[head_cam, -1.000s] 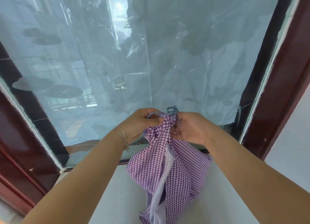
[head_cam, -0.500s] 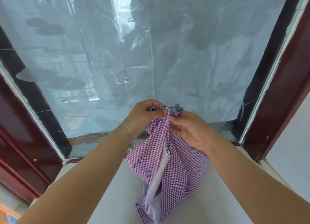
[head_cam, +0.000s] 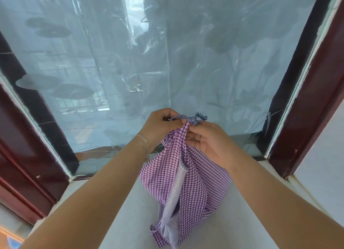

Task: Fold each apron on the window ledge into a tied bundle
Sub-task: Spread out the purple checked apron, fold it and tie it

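Your left hand and right hand now pinch the apron strap higher, apparently tightening its knot above the ledge.

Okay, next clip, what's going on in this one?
A person stands at a window ledge holding a purple checked apron up by its gathered top. The left hand pinches a striped string, and the right hand grips the bunched cloth just below a small knot in that string. The rest of the apron hangs loose down to the ledge, so it is not a tidy bundle yet.
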Motion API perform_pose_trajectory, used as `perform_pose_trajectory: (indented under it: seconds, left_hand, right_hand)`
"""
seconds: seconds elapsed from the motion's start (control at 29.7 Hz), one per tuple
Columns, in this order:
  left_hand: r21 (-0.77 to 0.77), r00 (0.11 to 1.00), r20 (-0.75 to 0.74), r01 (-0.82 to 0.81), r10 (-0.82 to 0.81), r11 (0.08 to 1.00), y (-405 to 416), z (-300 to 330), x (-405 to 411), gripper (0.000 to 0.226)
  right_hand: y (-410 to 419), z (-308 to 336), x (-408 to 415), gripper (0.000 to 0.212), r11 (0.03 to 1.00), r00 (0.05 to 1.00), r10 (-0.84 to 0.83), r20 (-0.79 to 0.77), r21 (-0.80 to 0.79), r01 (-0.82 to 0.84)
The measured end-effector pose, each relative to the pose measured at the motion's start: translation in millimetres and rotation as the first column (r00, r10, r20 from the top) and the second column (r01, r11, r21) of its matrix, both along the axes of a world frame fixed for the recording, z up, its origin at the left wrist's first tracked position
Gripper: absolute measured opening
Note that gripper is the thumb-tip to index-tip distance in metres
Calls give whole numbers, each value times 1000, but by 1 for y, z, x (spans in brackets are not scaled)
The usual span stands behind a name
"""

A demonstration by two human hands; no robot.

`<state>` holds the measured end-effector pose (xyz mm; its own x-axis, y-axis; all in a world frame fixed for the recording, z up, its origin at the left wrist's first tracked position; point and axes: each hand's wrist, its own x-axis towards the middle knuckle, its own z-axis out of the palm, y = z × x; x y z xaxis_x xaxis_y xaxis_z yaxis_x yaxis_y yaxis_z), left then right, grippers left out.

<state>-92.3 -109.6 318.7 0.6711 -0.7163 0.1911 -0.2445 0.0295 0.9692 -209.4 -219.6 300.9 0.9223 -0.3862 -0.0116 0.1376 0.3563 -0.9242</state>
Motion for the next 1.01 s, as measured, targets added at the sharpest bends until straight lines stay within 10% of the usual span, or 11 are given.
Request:
perform_pose_trajectory:
  seconds: [0.2,0.47,0.77,1.01]
  left_hand:
    - [144,987,129,74,-92,987,2,9,6,8]
    - [618,885,177,240,-430,749,23,21,20,69]
    - [381,787,427,290,-445,878,13,42,-5,44]
    - [124,772,609,135,-183,983,1,96,-10,59]
  right_hand:
    - [0,-1,6,10,994,995,-97,-19,-54,96]
    - [-47,42,6,12,996,998,-15,-55,-84,10]
    - [-113,98,25,13,777,937,-349,-33,-569,269]
    - [-140,133,28,10,652,792,-602,101,-511,560]
